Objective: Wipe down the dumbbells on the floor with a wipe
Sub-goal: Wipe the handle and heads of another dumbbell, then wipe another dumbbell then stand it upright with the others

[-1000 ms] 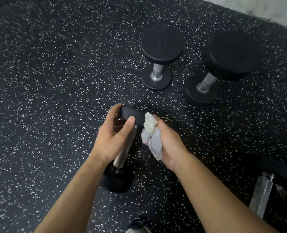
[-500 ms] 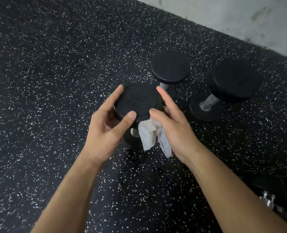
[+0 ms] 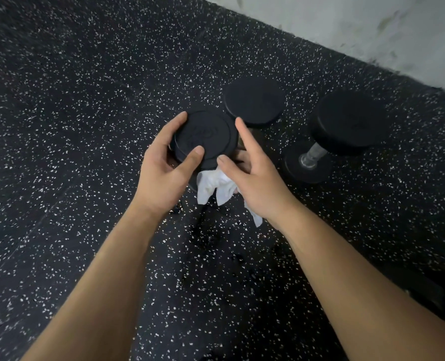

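Note:
A black dumbbell (image 3: 207, 138) stands on end on the speckled floor, its round top head facing me. My left hand (image 3: 164, 168) grips the left rim of that head, thumb on the front edge. My right hand (image 3: 252, 175) is against the head's right side, index finger raised, with a crumpled white wipe (image 3: 213, 186) held under its palm and hanging below the head. The handle and lower head are hidden. Two more black dumbbells stand on end behind: one (image 3: 255, 100) just beyond, one (image 3: 346, 123) tilted to the right with its steel handle showing.
Black rubber floor (image 3: 86, 126) with white specks spreads to the left and near me. A pale wall (image 3: 372, 27) runs along the far right. Dark equipment (image 3: 424, 290) sits at the right edge, partly cut off.
The dumbbell went from tilted in my hands to standing on end beside the other two. My hands stay on its top head, and the view has tipped toward the wall.

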`<action>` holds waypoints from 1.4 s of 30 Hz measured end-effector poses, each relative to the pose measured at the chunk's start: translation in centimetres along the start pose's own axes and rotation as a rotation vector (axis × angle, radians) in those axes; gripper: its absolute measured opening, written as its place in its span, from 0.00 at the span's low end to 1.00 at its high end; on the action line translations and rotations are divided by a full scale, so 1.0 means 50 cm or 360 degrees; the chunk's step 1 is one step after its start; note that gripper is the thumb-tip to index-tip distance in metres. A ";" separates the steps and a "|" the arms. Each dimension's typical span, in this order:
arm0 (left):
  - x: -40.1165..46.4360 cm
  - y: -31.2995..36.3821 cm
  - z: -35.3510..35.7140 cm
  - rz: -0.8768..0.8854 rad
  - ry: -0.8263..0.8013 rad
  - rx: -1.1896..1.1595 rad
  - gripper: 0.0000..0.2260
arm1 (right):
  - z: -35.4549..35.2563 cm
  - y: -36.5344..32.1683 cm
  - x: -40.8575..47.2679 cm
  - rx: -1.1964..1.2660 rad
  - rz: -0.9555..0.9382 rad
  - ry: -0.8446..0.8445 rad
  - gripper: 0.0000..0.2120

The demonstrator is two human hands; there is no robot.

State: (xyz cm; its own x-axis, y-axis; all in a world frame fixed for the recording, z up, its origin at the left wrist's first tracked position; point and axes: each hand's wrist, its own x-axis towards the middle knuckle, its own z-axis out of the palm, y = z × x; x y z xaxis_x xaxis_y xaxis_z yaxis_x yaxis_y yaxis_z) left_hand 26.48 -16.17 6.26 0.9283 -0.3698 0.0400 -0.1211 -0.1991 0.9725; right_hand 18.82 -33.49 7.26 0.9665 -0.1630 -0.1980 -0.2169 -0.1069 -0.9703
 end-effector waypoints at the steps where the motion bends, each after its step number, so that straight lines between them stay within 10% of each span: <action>1: -0.007 0.000 0.001 0.0014 0.0009 0.0078 0.27 | -0.006 0.002 -0.008 -0.0031 -0.0003 0.0023 0.36; 10: -0.175 0.055 0.099 0.0157 0.0189 0.0666 0.27 | -0.130 0.053 -0.169 -0.0130 0.0142 0.0149 0.34; 32: -0.541 0.039 0.509 0.0213 -0.1212 0.0604 0.30 | -0.441 0.233 -0.667 -0.0417 0.0579 0.0386 0.32; 42: -0.553 0.005 0.507 0.0133 -0.1287 0.0647 0.30 | -0.453 0.290 -0.720 -0.0321 0.0647 0.0455 0.28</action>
State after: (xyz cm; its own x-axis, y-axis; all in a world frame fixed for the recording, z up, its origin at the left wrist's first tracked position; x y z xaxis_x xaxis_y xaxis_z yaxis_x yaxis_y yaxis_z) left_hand -8.11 -29.01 -0.44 0.3994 -0.8910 -0.2159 -0.4337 -0.3911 0.8117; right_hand -22.22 -51.37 3.45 0.7292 -0.4883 -0.4794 -0.6153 -0.1614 -0.7716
